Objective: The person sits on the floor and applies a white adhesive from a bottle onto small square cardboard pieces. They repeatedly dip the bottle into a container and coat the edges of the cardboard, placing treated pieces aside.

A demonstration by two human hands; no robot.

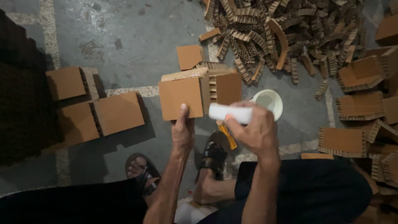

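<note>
Mid-frame, left hand (183,132) gripping a brown, boxy honeycomb-cardboard block (200,92) by its lower edge, right hand (253,127) clenched around a white roll (230,113); seemingly light, stiff, best held by the edges.

This looks like a small workshop where people make things out of cardboard. The floor (137,29) is bare grey concrete with stains and pale lines. A big heap of cut honeycomb cardboard strips (273,33) lies on it. Brown cardboard blocks (95,108) sit in groups on the left, and more cardboard pieces (360,103) pile up on the right. The person sits low, feet in sandals (145,172), working right on the floor.
</note>
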